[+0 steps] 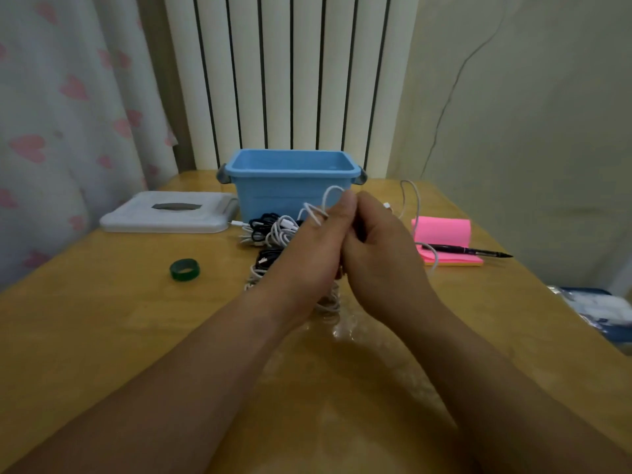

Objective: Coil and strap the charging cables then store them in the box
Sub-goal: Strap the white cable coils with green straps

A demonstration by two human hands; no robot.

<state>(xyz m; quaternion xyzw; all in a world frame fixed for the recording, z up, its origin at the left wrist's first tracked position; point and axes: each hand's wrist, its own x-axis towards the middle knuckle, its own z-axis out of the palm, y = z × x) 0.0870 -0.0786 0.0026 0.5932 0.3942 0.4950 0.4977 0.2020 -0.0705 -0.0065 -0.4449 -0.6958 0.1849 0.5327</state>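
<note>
You're mid-coil here: your left hand (319, 241) grips loops of the white cable (328, 196). Your right hand (376, 244) is curled tight against it, seemingly pinching the same cable, whose tail trails right across the pink notes (444, 230). More cables (270, 230) lie piled on the tabletop (136, 319) before the open blue box (290, 186). Next, I'd say: finish winding, then reach for the green roll (184, 269) to strap it.
</note>
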